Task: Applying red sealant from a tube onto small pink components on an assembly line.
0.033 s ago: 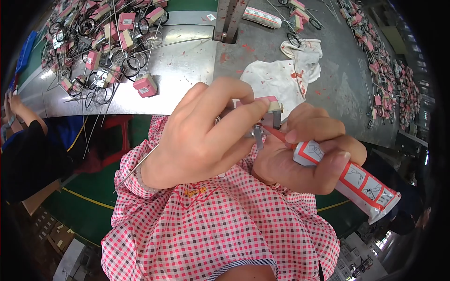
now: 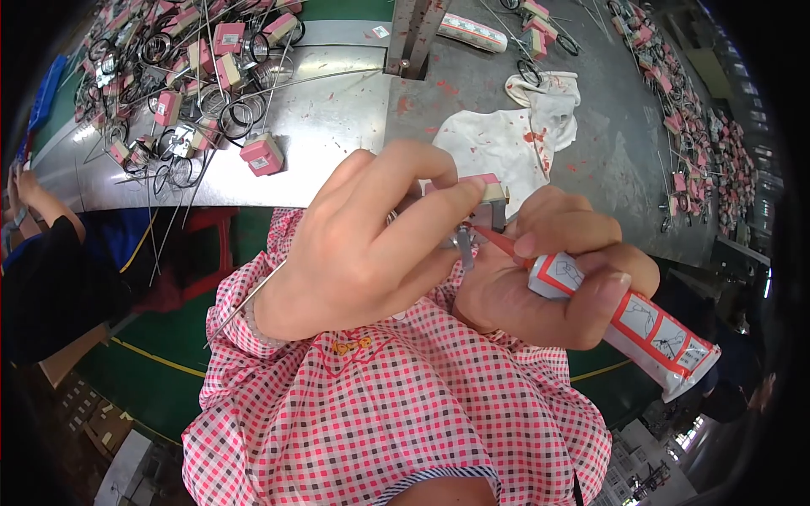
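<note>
My left hand is closed around a small pink-and-cream block-shaped part with a grey metal bracket. Fingers hide most of this part. A thin metal rod runs out past my left wrist. In my right hand is a white-and-red squeeze tube, its flat end pointing down to the right. The tube's red cone nozzle points at the metal underside of the part; whether its tip touches cannot be made out.
A white cloth with red smears lies on the metal table. Similar pink-and-cream parts with coiled wires pile up at left, with more at right. A metal post and another tube are behind. A co-worker's arm shows at left.
</note>
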Action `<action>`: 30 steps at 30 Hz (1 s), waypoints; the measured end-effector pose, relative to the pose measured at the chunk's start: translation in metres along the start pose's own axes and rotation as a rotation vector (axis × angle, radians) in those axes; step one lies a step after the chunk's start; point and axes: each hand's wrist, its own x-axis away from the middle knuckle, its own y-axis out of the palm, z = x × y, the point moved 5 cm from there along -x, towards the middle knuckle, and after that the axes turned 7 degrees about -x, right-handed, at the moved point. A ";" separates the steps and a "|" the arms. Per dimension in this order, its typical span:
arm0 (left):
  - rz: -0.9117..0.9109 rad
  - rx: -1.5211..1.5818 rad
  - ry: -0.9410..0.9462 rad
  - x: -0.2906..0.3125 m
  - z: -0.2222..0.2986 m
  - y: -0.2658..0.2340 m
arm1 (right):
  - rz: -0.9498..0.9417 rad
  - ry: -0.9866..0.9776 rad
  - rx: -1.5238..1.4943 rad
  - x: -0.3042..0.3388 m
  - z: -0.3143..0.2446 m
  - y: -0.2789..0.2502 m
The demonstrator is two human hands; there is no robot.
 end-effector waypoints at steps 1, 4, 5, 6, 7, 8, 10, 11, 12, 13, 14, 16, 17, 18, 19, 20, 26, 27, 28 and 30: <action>-0.008 0.011 -0.018 0.001 -0.001 0.000 | 0.013 0.011 0.004 0.000 0.001 0.000; -0.016 0.003 -0.037 0.002 -0.006 -0.002 | -0.034 -0.004 0.025 0.000 0.005 0.005; -0.012 0.002 -0.041 0.002 -0.009 -0.003 | -0.038 -0.002 0.022 0.000 0.008 0.007; -0.018 0.007 -0.058 0.002 -0.012 -0.004 | -0.040 0.012 0.018 0.000 0.011 0.009; -0.025 0.010 -0.063 0.002 -0.012 -0.005 | -0.037 0.016 0.014 0.001 0.011 0.010; -0.022 0.004 -0.055 0.003 -0.011 -0.006 | -0.036 0.007 0.009 0.001 0.010 0.010; -0.024 0.013 -0.085 0.003 -0.015 -0.010 | -0.058 0.030 -0.011 0.002 0.015 0.014; -0.020 -0.004 -0.080 0.005 -0.018 -0.010 | -0.055 0.023 -0.027 0.002 0.017 0.017; 0.028 -0.009 -0.101 0.008 -0.022 -0.011 | -0.069 0.046 -0.048 0.002 0.019 0.020; 0.074 -0.010 -0.119 0.008 -0.026 -0.014 | -0.081 0.068 -0.065 0.003 0.021 0.022; 0.061 -0.016 -0.148 0.008 -0.027 -0.020 | -0.039 0.080 -0.091 0.004 0.023 0.021; 0.090 -0.037 -0.185 0.006 -0.038 -0.038 | 0.047 0.043 -0.120 -0.003 0.021 0.018; 0.173 -0.164 -0.225 0.008 -0.048 -0.060 | 0.124 0.027 -0.133 -0.005 0.020 0.013; 0.305 -0.417 -0.190 0.006 -0.056 -0.085 | 0.149 0.017 -0.111 -0.008 0.021 0.008; 0.433 -0.652 -0.134 0.005 -0.070 -0.113 | 0.163 0.006 -0.105 -0.011 0.021 0.002; 0.548 -0.762 -0.200 0.005 -0.089 -0.142 | 0.182 0.036 -0.053 -0.014 0.022 -0.004; 0.345 -1.588 -1.060 0.011 -0.271 -0.306 | 0.378 0.222 0.059 -0.010 0.033 -0.040; 0.124 -1.569 -1.127 -0.006 -0.285 -0.296 | 0.402 0.206 0.078 -0.010 0.035 -0.047; 0.189 -1.569 -0.943 -0.025 -0.291 -0.289 | 0.397 0.183 0.089 -0.009 0.037 -0.052; 0.241 -1.473 -0.547 -0.073 -0.290 -0.253 | 0.402 0.155 0.109 -0.010 0.037 -0.061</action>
